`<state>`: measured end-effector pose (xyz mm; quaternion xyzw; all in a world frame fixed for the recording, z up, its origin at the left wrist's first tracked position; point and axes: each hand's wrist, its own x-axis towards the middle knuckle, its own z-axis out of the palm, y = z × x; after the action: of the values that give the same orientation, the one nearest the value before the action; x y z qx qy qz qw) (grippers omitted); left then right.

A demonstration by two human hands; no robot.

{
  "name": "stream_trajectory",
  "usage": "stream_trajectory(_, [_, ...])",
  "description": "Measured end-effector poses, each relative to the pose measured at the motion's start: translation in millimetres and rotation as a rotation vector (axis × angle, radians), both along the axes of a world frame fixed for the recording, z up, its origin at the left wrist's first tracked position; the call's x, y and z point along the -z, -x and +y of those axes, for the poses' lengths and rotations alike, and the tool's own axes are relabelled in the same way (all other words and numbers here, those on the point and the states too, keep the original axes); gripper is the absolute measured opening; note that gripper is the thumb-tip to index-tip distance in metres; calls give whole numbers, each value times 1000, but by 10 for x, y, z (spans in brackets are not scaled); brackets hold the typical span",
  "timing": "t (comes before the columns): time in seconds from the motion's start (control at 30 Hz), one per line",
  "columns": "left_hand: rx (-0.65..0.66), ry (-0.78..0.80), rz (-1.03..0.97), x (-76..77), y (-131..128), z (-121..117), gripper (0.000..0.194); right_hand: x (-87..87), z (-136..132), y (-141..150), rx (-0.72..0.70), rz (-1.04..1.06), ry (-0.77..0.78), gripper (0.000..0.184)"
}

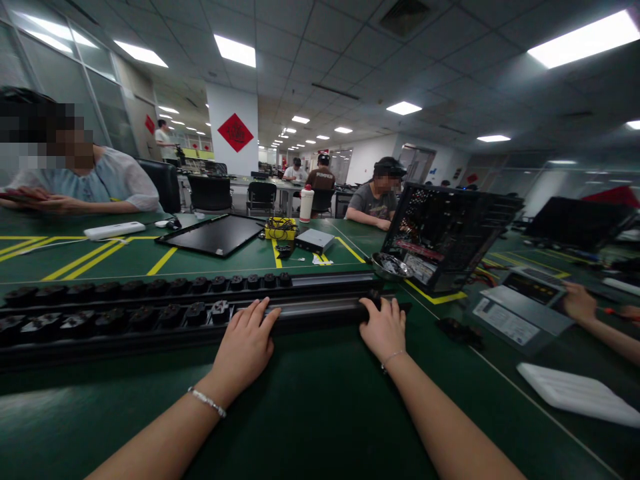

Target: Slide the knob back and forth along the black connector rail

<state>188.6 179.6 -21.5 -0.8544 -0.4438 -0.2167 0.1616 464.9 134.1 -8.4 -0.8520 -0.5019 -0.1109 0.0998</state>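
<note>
Two long black track rails (320, 315) lie side by side across the green table, their left parts lined with round black socket modules (173, 315); a few in the near row have whitish faces. My left hand (245, 350) rests on the near rail, fingers stretched out and apart, just right of a white-faced socket module (220, 311). At the right end of that rail, my right hand (386, 330) has its thumb and fingers around a black socket module (373, 295), whose lower part is hidden. Bare channel shows between my hands.
Behind the rails are a flat black panel (217, 235), a yellow box of cables (281, 228), a silver drive (315, 240) and a bottle (306, 203). Rightward stand a metal bowl (393, 266), an open computer case (450, 233) and a power supply (520, 307) near another person's hand (579, 302).
</note>
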Motion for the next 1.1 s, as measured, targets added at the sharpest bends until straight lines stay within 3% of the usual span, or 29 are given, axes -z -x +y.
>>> stream_trajectory(1.1, [7, -15, -7, 7, 5, 1, 51, 58, 21, -41, -15, 23, -52, 51])
